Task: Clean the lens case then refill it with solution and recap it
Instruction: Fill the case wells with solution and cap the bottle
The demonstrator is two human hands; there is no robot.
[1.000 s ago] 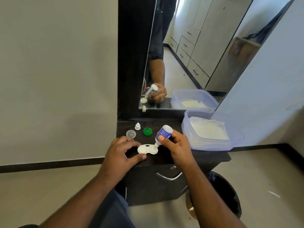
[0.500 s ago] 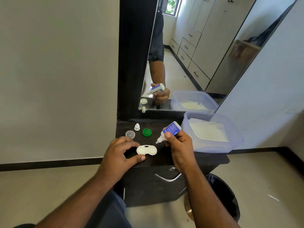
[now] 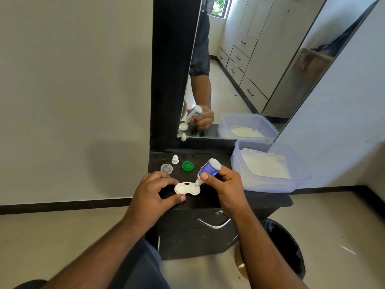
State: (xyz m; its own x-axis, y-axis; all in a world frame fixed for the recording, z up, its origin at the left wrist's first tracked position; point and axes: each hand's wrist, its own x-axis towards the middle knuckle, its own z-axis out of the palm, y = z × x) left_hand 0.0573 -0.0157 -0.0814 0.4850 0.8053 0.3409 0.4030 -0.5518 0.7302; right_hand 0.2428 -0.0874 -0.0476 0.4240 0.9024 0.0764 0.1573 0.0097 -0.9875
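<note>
Your right hand (image 3: 224, 184) grips the solution bottle (image 3: 209, 168) just right of centre frame, thumb and fingers wrapped round its blue label, and tips it so the nozzle points down and to the left. The nozzle tip sits right over the right-hand well of the lens case (image 3: 187, 188), which lies flat on the dark counter (image 3: 268, 200) with its long axis running left to right across the frame. Your left hand (image 3: 153, 191) steadies the case from the left, forefinger and thumb curled round its left end; whether both actually touch it is hard to tell. The left well is the one nearer your left hand, so reaching it likely means sliding the nozzle leftward along that axis. Above the case lie the green cap (image 3: 187, 166), the clear cap (image 3: 166, 169) and the small white bottle cap (image 3: 175, 159), all still off.
</note>
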